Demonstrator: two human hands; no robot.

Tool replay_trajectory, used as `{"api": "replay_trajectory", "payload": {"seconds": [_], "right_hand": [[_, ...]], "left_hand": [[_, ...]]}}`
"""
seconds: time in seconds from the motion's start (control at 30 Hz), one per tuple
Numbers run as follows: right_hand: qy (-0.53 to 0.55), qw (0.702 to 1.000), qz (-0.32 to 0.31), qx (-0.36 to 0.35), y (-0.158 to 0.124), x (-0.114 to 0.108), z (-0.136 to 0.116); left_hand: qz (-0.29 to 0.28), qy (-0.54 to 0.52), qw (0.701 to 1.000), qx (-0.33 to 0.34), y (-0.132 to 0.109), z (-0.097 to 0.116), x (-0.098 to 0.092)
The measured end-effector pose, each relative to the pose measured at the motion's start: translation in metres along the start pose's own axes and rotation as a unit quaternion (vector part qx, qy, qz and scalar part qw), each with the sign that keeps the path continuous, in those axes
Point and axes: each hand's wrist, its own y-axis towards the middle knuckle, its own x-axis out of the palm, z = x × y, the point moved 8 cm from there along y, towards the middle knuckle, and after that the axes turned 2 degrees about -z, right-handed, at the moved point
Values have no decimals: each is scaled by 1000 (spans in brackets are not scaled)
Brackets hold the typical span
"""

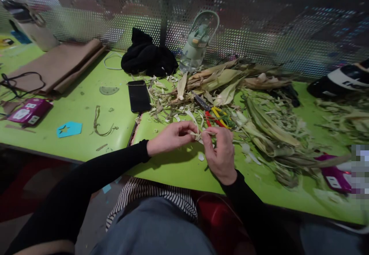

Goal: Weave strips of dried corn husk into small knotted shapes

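My left hand [170, 137] and my right hand [219, 150] meet above the green table [86, 105], both in black sleeves. Their fingertips pinch a thin pale strip of corn husk [200, 134] stretched between them. Just beyond the hands lie scissors with red and yellow handles [215, 116] among husk scraps. A large heap of dried corn husks [230, 82] spreads behind and to the right.
A black phone [139, 95] lies left of the husks, with a black cloth [148, 57] and a pale green water bottle [197, 41] behind it. Brown paper [54, 64], a magenta box [29, 110] and a blue paper shape [69, 129] sit at the left. A perforated metal screen [259, 24] backs the table.
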Motion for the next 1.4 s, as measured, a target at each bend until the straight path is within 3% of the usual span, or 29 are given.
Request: {"api": "replay_trajectory", "payload": {"seconds": [0.2, 0.33, 0.43, 0.53, 0.63, 0.77, 0.97, 1.1, 1.2, 1.27, 1.4], "right_hand": [[41, 998, -9, 35, -1, 0, 5], [92, 992, -7, 88, -1, -1, 14], [89, 994, 32, 58, -3, -8, 10], [174, 983, 21, 61, -6, -2, 8], [276, 951, -15, 136, -9, 11, 17], [315, 931, -42, 178, -10, 15, 22], [364, 916, -61, 155, -7, 12, 17], [248, 948, -18, 199, -6, 6, 30], [171, 972, -50, 154, -1, 9, 27], [158, 982, -39, 97, 2, 6, 20], [186, 982, -28, 26, 3, 2, 9]], "left_hand": [[16, -18, 1000, -17, -3, 1, 2], [51, -39, 998, -19, 0, 1, -7], [67, -29, 997, -26, 2, -1, -14], [79, 49, 995, -21, 0, -3, -15], [86, 169, 982, 9, -3, 2, -12], [61, 241, 968, 19, -6, 5, -6], [30, 148, 988, 45, -1, 4, -7], [24, 115, 993, 34, -1, 3, -5], [8, 136, 990, 47, -3, 7, 0], [-3, 146, 988, 46, -3, 7, 3], [11, 138, 990, -21, -1, -2, -2]]}}
